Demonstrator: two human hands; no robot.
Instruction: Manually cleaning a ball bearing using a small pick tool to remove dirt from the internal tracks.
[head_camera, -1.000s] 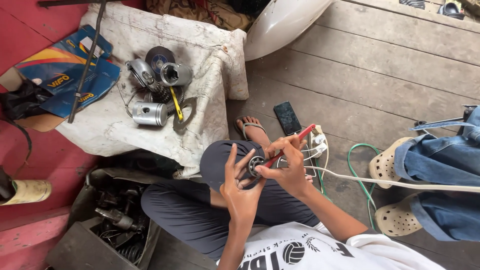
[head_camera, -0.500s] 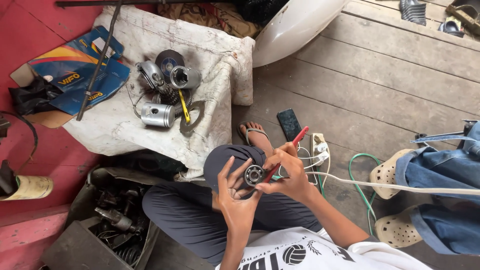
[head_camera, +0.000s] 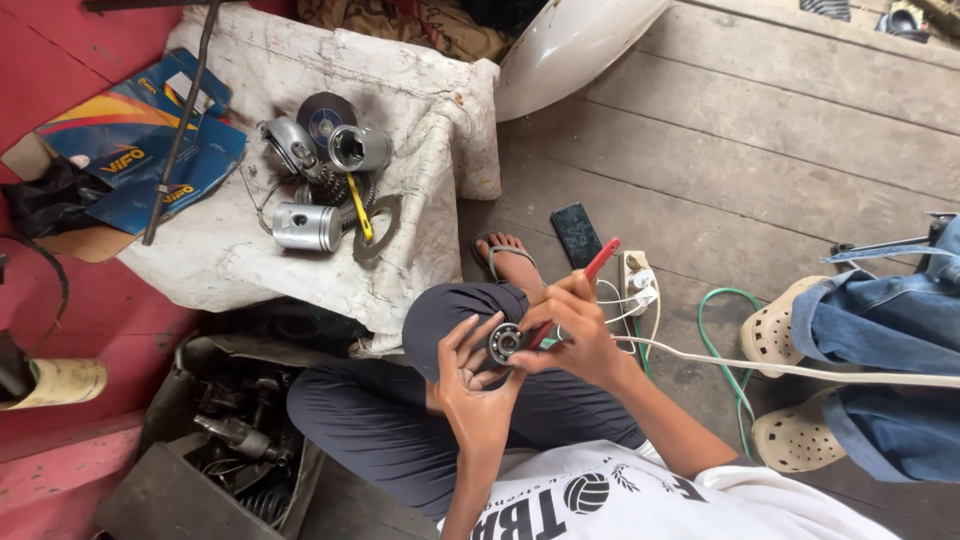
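Head view of a seated person working over a bent knee in dark grey trousers (head_camera: 450, 315). The left hand (head_camera: 470, 385) cups a small round steel bearing (head_camera: 505, 342), its fingers spread around the bearing's rim and closed against it. The right hand (head_camera: 580, 335) is closed around a red-handled slender tool (head_camera: 590, 275), whose tip meets the centre of the bearing; the handle slants up and away from the knee. The bearing sits just above the knee, between the two hands.

Beyond the knee lies a dirty white cloth (head_camera: 300, 270) carrying a silver cylindrical piston (head_camera: 307, 227), a second silver metal cup-shaped part (head_camera: 358, 148), a dark round disc (head_camera: 326, 115) and a yellow-handled tool (head_camera: 358, 210). A blue printed cardboard sheet (head_camera: 140, 150) lies beyond the cloth's far side from the knee. Near the knee, on the wooden plank floor (head_camera: 760, 160), are a foot in a sandal (head_camera: 505, 262), a black phone (head_camera: 578, 235) and a white power strip (head_camera: 637, 285) with a green cable (head_camera: 725, 340). A second person's cream clogs (head_camera: 775, 330) and blue jeans (head_camera: 880, 330) stand well apart from the knee. A dark tray of metal scrap parts (head_camera: 235, 430) lies beside the thigh.
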